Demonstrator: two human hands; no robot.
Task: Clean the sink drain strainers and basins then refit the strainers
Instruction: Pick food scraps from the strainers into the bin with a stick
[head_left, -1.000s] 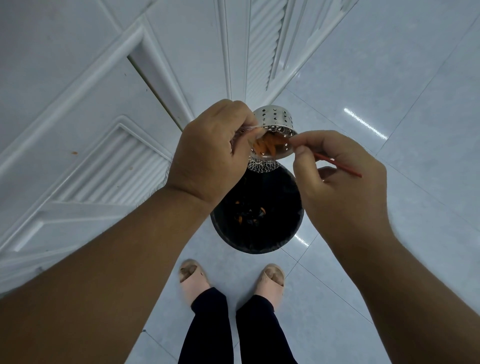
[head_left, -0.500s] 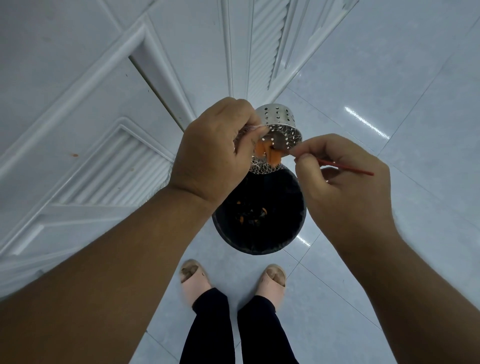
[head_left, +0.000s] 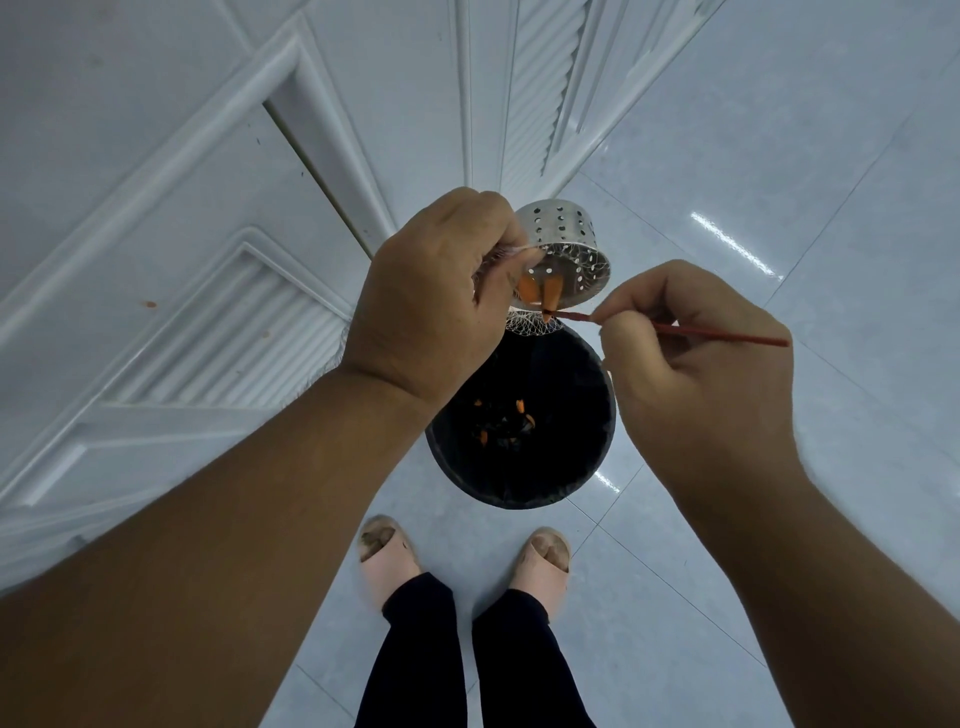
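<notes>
My left hand (head_left: 436, 306) grips a perforated steel drain strainer (head_left: 563, 234) by its rim, tilted with its mouth toward me, above a black bin (head_left: 519, 431). Orange carrot scraps (head_left: 540, 291) hang at the strainer's mouth, and a white mesh net (head_left: 530, 325) dangles just below it. My right hand (head_left: 696, 374) pinches a thin red stick (head_left: 691, 330); its tip touches the scraps at the strainer's lower edge. More orange scraps (head_left: 501, 421) lie in the bin.
White panelled cabinet doors (head_left: 208, 208) fill the left and top. Glossy pale floor tiles (head_left: 779, 156) spread to the right. My feet in pink sandals (head_left: 387, 556) stand just in front of the bin.
The stick's tip has drawn the carrot scraps from inside the strainer down to its lower edge. My right hand has shifted slightly right and down. The strainer is held in the same place.
</notes>
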